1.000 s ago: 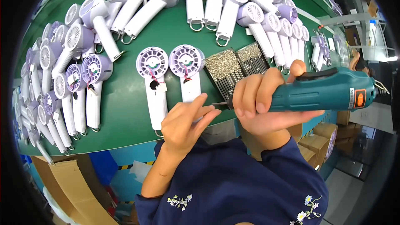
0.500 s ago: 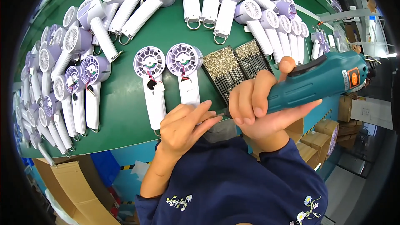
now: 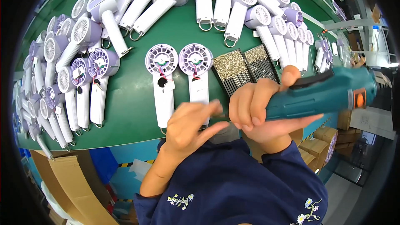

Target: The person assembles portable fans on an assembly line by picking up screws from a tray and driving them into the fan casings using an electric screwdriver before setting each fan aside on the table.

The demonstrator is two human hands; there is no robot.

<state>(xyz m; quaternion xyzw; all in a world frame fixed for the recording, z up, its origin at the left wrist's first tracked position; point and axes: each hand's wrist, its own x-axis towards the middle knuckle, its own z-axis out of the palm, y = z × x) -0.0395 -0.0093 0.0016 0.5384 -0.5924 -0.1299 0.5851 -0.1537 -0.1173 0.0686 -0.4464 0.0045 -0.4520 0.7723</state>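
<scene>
My right hand [image 3: 260, 108] is wrapped round a teal electric screwdriver [image 3: 316, 96], held level with its back end to the right and its bit end toward my left hand. My left hand [image 3: 189, 127] is beside that tip, slightly blurred, with thumb and forefinger apart; I make out nothing between them. Just beyond it lie two handheld fans, a left fan [image 3: 164, 100] and a right fan [image 3: 199, 87], their round heads uncovered, with red wires and a green part showing. My left hand overlaps the lower handle of the right fan.
Two black screw trays [image 3: 228, 68] with small brass-coloured screws lie right of the fans. Many white and lilac fans [image 3: 85, 31] crowd the left and far side of the green table [image 3: 129, 116]. Cardboard boxes [image 3: 77, 183] stand below the front edge.
My left thumb and forefinger have spread apart near the screwdriver's tip. The table and fans have shifted a little to the right in view. My right hand keeps its grip.
</scene>
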